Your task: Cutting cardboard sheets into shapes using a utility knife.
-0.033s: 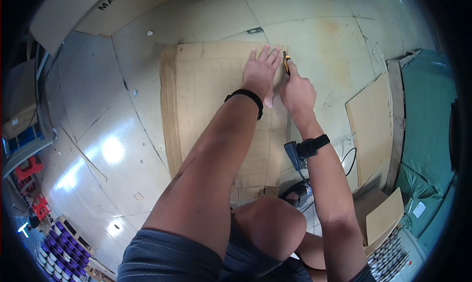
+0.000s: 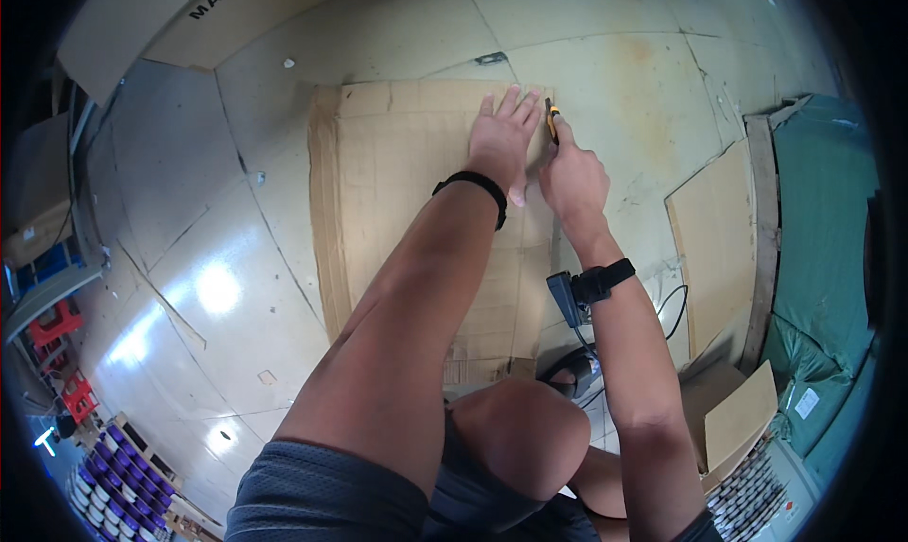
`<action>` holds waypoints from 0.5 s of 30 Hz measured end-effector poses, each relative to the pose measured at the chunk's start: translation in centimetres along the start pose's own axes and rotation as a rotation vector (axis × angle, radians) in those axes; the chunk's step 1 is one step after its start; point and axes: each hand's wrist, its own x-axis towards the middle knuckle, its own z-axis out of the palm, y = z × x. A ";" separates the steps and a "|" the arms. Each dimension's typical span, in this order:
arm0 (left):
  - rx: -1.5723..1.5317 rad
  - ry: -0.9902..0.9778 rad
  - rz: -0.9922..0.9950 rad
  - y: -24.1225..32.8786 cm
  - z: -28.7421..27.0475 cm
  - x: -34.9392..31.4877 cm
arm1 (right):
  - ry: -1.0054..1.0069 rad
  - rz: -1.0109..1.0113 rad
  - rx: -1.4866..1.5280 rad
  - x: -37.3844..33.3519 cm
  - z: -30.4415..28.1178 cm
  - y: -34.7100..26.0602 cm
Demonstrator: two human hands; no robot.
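Note:
A flat brown cardboard sheet (image 2: 407, 164) lies on the tiled floor, with a folded flap along its left side. My left hand (image 2: 501, 143) presses flat on it near the far right corner, fingers spread. My right hand (image 2: 575, 181) grips a yellow and black utility knife (image 2: 552, 121), index finger stretched along its handle. The knife's tip points away from me, at the sheet's right edge close to the far corner. Whether the blade touches the cardboard is too small to tell. My left forearm hides part of the sheet.
Another cardboard piece (image 2: 714, 249) leans at the right beside a green wrapped stack (image 2: 823, 230). An open carton (image 2: 738, 419) stands at the lower right. Large cardboard (image 2: 227, 31) is at the far left, red stools (image 2: 57, 324) at the left edge. A black cable (image 2: 676, 301) hangs by my right wrist.

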 end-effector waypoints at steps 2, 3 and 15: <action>-0.012 -0.001 0.003 0.2 -0.2 0.0 | 0.017 0.008 -0.002 -0.1 -0.2 0.0; -0.023 0.001 0.005 0.3 -0.2 -0.1 | 0.015 0.010 -0.003 -0.1 -0.3 0.1; 0.013 -0.029 0.004 0.1 -0.7 -0.1 | -0.023 0.010 -0.046 -1.3 -0.1 0.7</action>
